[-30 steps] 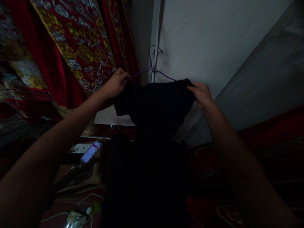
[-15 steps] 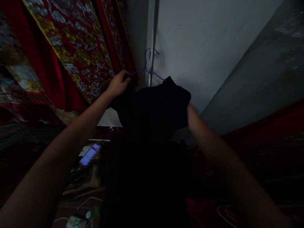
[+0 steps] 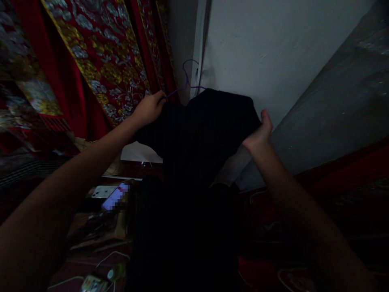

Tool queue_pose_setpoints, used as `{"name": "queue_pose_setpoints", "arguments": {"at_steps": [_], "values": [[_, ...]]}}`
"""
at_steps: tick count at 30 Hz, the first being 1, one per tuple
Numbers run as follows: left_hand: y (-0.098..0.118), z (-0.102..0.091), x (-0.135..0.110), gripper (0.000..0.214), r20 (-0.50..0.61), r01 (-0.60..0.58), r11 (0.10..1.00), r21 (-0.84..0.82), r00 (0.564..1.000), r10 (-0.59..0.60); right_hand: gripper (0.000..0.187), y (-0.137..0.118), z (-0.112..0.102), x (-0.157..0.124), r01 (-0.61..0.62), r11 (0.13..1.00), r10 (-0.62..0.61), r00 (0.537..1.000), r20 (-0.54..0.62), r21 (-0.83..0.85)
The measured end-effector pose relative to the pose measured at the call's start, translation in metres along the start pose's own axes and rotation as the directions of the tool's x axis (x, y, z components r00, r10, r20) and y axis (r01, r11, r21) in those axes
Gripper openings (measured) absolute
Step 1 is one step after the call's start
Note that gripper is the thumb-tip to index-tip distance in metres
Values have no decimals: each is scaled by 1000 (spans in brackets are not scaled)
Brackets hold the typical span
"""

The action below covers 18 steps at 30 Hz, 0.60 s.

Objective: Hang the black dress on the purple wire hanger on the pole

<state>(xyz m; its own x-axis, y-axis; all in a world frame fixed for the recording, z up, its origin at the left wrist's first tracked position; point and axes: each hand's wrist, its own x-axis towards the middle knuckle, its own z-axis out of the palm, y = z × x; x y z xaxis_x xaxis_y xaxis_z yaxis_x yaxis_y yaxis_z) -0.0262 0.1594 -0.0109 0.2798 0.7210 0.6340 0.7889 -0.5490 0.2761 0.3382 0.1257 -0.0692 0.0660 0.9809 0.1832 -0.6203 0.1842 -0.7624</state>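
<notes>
Held up against the white wall: dark black garment (image 3: pixel 206 134) on thin purple wire hanger (image 3: pixel 187 79) — left hand (image 3: pixel 150 107) fingers pinching one shoulder for support, right hand (image 3: pixel 258 136) fingers tucked beneath, grip unclear.

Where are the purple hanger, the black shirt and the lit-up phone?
purple hanger (image 3: pixel 186 75): head view, on its wire hook.
black shirt (image 3: pixel 206 129): head view, middle of the cloth.
lit-up phone (image 3: pixel 114 197): head view, on its screen.

dim, underexposed; lower half near-black; wide-angle edge distortion
</notes>
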Motion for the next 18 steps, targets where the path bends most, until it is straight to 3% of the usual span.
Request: {"name": "queue_pose_setpoints", "arguments": {"at_steps": [3,6,9,12,15,18], "values": [[-7,9,6,23,-88,0,989,-149,996,-14,64,-28,14,-1,80,964,-38,986,163,-256],[-13,16,9,24,-151,24,968,-249,987,-63,76,-31,31,-12,101,876,15,971,237,-471],[-10,19,4,34,-171,42,945,-325,980,-103,75,-6,33,-25,84,719,201,925,322,-690],[8,19,-5,50,-178,1,913,-407,981,-80,62,37,25,-32,292,465,291,841,455,-836],[45,19,-16,56,-145,-64,845,-530,989,-16,96,82,24,-34,526,279,138,806,576,-803],[89,21,-30,60,-7,-57,700,-711,997,74,126,107,39,-34,644,132,-68,764,642,-753]]}}
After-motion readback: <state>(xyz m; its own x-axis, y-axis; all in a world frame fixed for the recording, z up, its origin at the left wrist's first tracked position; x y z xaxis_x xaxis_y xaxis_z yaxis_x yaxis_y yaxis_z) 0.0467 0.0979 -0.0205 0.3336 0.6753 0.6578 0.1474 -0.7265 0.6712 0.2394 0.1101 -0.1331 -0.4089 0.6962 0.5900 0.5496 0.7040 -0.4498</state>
